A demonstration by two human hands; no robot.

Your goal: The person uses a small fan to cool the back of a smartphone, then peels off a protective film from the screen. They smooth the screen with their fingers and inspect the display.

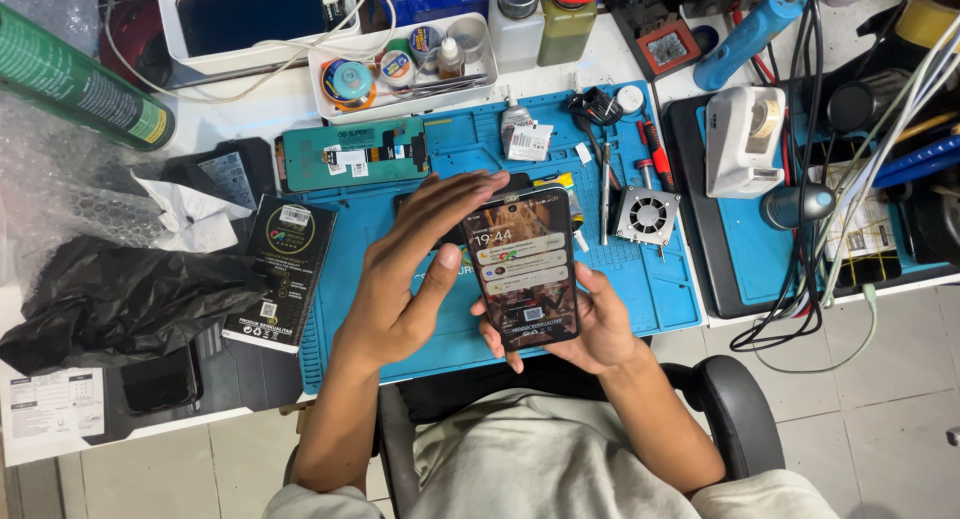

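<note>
While right hand (590,324) cradles lit phone (525,269), long axis pointing away, left hand (405,279) hovers, fingers spread

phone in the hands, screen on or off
On: the phone held in the right hand shows a lit screen with stacked panels.

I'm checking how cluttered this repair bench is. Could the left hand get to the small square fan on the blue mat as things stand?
Probably not directly: the left hand is open beside the lit phone, which the right hand holds up between it and the small square fan.
</note>
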